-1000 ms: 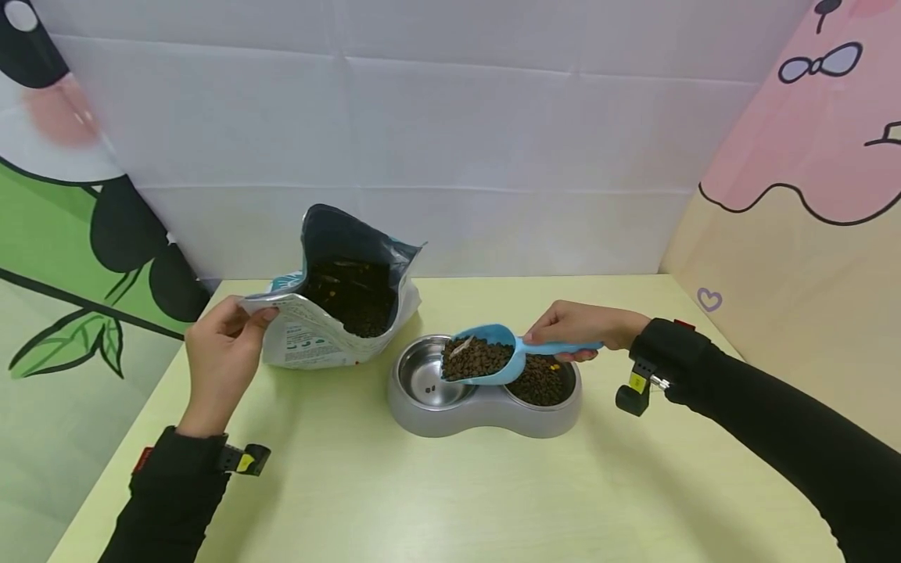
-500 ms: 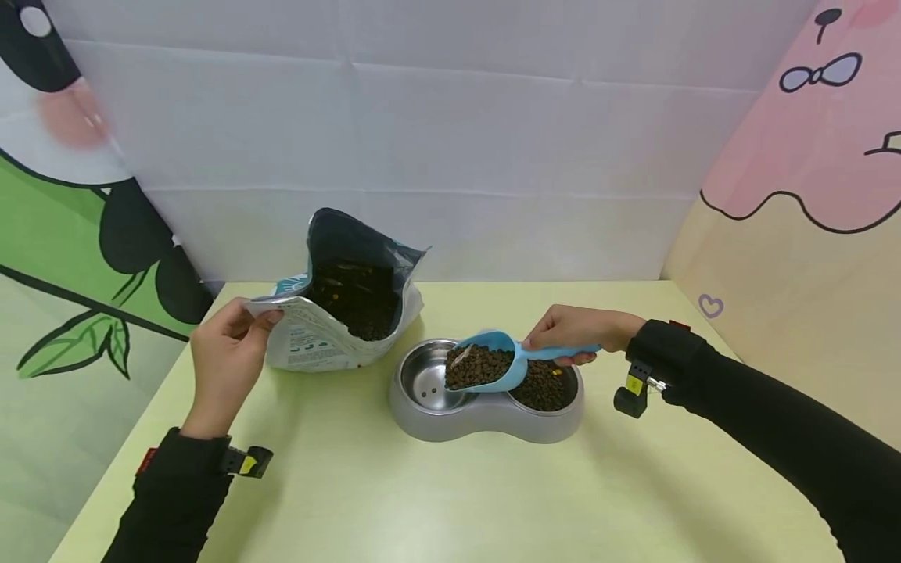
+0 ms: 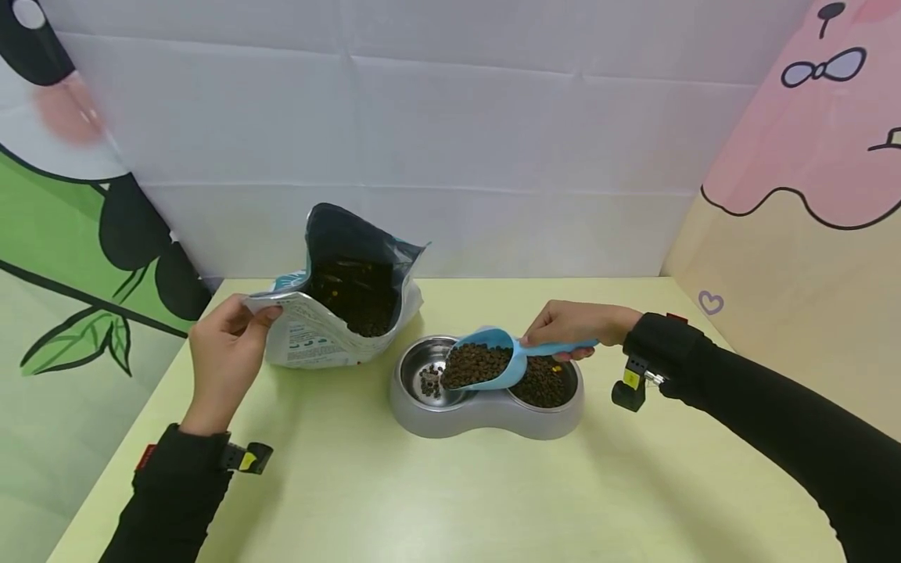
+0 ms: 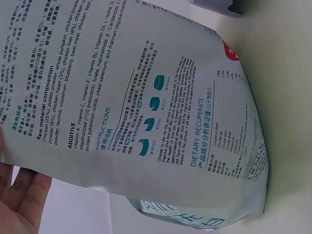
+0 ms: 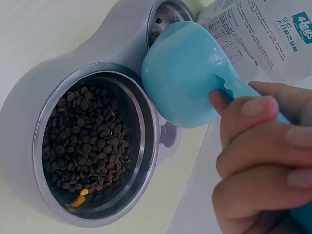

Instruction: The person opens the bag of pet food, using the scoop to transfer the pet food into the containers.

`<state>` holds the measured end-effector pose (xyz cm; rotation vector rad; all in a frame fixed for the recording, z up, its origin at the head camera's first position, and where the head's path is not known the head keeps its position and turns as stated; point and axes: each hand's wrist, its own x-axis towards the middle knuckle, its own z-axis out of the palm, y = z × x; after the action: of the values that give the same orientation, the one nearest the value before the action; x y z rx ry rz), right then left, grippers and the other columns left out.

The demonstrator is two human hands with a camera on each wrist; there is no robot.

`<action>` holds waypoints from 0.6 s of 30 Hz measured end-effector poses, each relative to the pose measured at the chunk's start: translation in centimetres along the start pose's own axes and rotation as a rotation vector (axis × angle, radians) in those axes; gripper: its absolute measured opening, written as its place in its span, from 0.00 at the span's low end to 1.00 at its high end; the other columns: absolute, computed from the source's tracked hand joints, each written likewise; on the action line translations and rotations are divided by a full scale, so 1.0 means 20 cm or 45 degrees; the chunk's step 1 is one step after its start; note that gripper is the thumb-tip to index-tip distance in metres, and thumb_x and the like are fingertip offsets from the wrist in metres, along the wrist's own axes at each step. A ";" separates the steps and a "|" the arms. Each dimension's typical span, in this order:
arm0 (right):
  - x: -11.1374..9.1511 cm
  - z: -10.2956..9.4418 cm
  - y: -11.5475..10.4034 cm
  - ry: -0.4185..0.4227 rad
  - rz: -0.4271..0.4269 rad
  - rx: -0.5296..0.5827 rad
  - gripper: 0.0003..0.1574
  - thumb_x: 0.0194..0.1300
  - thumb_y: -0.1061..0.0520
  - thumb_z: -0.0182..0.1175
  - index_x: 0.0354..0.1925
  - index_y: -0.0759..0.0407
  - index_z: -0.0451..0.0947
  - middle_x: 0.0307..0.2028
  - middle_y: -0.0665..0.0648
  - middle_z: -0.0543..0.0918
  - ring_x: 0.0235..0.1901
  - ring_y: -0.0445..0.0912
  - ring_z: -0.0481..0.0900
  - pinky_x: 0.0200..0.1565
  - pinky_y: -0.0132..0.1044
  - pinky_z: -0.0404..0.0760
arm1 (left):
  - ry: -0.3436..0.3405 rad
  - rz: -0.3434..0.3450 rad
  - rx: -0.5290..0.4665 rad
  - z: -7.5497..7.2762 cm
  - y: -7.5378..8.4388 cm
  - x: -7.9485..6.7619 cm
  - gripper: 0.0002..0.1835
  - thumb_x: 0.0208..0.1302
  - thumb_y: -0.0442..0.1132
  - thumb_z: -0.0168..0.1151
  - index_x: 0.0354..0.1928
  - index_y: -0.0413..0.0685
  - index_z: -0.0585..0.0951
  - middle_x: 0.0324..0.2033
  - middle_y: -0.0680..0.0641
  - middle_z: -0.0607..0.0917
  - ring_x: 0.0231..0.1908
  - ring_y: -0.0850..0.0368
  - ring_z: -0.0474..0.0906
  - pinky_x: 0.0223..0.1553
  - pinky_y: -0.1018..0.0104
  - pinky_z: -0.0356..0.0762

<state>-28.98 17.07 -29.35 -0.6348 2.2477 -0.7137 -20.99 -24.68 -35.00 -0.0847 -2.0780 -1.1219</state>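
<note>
My right hand (image 3: 573, 327) grips the handle of a blue scoop (image 3: 503, 367) heaped with brown kibble (image 3: 479, 362). The scoop's mouth points left, over the left bowl (image 3: 413, 375) of a grey double pet feeder (image 3: 450, 422). A small patch of kibble lies at the bottom of that metal bowl. In the right wrist view, the other bowl (image 5: 146, 161) holds a pile of kibble (image 5: 83, 141) with an orange bit at its edge. My left hand (image 3: 228, 360) pinches the near top edge of a pet food bag (image 3: 310, 336), which stands open-mouthed with dark kibble inside.
All this stands on a pale yellow table (image 3: 436, 500). A white sheet (image 3: 457, 141) hangs behind it, with a green cartoon panel (image 3: 49, 227) at the left and a pink one (image 3: 809, 148) at the right.
More kibble has dropped from the scoop into the left bowl, where only a few pieces lay before. The scoop has barely shifted, and the left hand keeps its hold on the bag.
</note>
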 end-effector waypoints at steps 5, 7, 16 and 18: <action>0.00 0.00 -0.02 -0.006 0.012 -0.013 0.20 0.66 0.46 0.50 0.26 0.58 0.77 0.13 0.54 0.66 0.10 0.44 0.57 0.15 0.33 0.56 | -0.001 0.013 -0.004 0.00 0.01 0.00 0.10 0.59 0.38 0.60 0.43 0.45 0.79 0.39 0.47 0.82 0.38 0.72 0.74 0.41 0.79 0.70; -0.01 -0.01 -0.03 -0.005 0.020 -0.012 0.20 0.66 0.46 0.50 0.26 0.58 0.77 0.13 0.54 0.66 0.10 0.44 0.57 0.15 0.33 0.56 | -0.001 0.020 -0.007 0.00 0.01 0.00 0.10 0.58 0.38 0.60 0.42 0.44 0.79 0.38 0.47 0.83 0.38 0.72 0.74 0.41 0.79 0.70; -0.01 -0.02 -0.05 -0.013 0.053 -0.008 0.19 0.65 0.46 0.51 0.26 0.58 0.77 0.13 0.54 0.66 0.10 0.44 0.56 0.15 0.33 0.56 | 0.008 0.017 -0.009 0.01 0.02 0.00 0.09 0.58 0.37 0.61 0.41 0.43 0.79 0.37 0.46 0.83 0.37 0.72 0.75 0.39 0.80 0.69; -0.01 -0.03 -0.05 -0.016 0.048 -0.011 0.20 0.66 0.46 0.51 0.27 0.58 0.77 0.13 0.54 0.66 0.10 0.44 0.56 0.15 0.33 0.56 | 0.012 0.020 -0.008 0.01 0.02 0.00 0.09 0.58 0.37 0.61 0.40 0.43 0.79 0.37 0.47 0.83 0.37 0.72 0.75 0.39 0.80 0.69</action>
<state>-28.94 16.70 -28.28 -0.5977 2.2464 -0.6795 -20.93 -24.29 -34.72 -0.0986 -2.0625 -1.1177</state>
